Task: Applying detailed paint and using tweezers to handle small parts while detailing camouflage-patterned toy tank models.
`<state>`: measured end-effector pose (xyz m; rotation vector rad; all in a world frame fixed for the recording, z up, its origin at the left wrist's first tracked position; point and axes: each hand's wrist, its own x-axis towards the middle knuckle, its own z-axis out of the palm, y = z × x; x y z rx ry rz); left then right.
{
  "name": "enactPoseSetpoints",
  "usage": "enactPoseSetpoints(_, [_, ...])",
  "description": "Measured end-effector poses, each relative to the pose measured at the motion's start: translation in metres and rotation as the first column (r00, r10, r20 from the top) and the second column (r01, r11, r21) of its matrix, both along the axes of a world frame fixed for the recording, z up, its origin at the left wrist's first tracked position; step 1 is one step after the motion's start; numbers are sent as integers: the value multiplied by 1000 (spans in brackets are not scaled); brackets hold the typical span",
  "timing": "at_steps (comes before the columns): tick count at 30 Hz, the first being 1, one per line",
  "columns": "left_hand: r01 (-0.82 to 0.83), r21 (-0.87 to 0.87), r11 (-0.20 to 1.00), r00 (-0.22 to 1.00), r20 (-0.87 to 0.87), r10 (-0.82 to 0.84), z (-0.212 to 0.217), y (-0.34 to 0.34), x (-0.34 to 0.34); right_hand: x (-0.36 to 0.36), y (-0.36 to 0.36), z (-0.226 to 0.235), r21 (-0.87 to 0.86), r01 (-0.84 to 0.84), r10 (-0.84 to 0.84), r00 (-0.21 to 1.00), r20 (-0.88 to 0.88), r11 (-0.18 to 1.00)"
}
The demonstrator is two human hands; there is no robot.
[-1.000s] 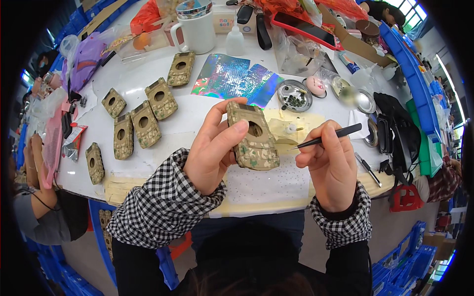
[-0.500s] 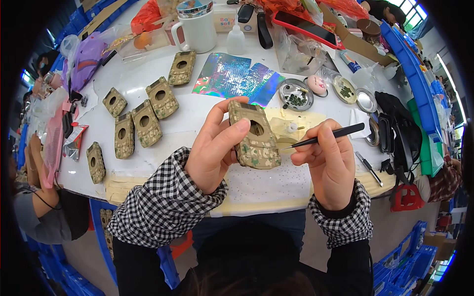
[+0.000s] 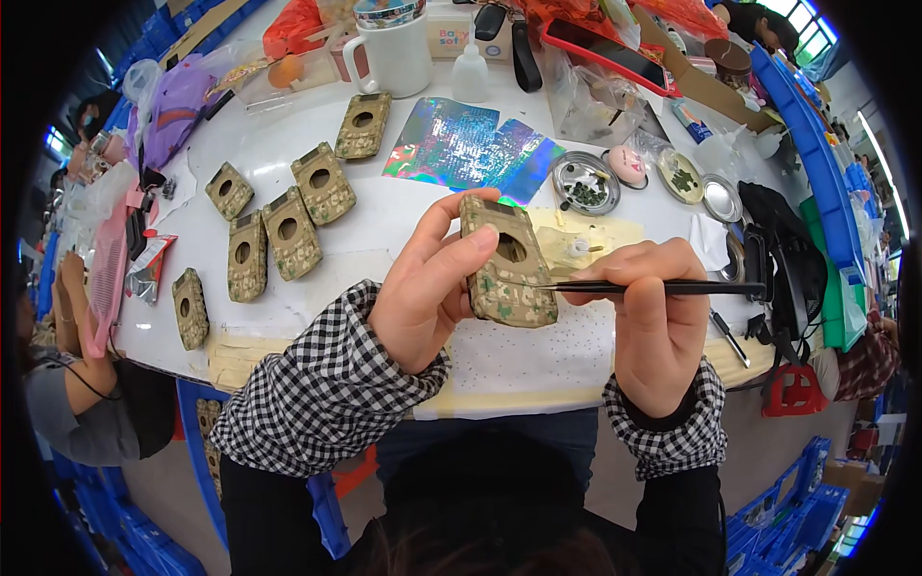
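My left hand (image 3: 423, 288) is closed around a camouflage model tank hull (image 3: 514, 298), thumb on its top beside the round opening. Black tweezers (image 3: 672, 287) lie nearly level in my right hand (image 3: 658, 322), pinched by the fingers. Their thin tip reaches the top of the hull near its lower half; whether it touches, or carries anything small, I cannot make out. Several matching hulls stand at the left of the table, among them one near the top (image 3: 363, 125) and one by the front edge (image 3: 190, 309). Below my hands lies a white sheet (image 3: 528, 370) dotted with tiny dark specks.
Beyond the hull are a shiny holographic sheet (image 3: 461, 144) and a round metal tin (image 3: 588, 182) of dark green bits. A white mug (image 3: 394, 58) and a squeeze bottle (image 3: 471, 72) stand at the back. A dark-handled tool (image 3: 730, 338) lies at right. Another person sits at far left.
My right hand has turned the tweezers from slanting to nearly level and brought their tip over the hull. The left hand still holds the hull, shifted slightly right in view.
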<state>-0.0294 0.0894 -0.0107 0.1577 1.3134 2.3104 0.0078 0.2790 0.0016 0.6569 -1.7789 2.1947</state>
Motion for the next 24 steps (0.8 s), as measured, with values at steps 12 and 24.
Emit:
enactPoseSetpoints(12, [44, 26, 999, 993, 105, -47, 3, 0, 0, -7, -6, 2, 292, 66, -39, 995, -95, 954])
enactPoseSetpoints(24, [35, 31, 999, 990, 132, -39, 4, 0, -1, -10, -5, -2, 172, -26, 39, 997, -72, 985])
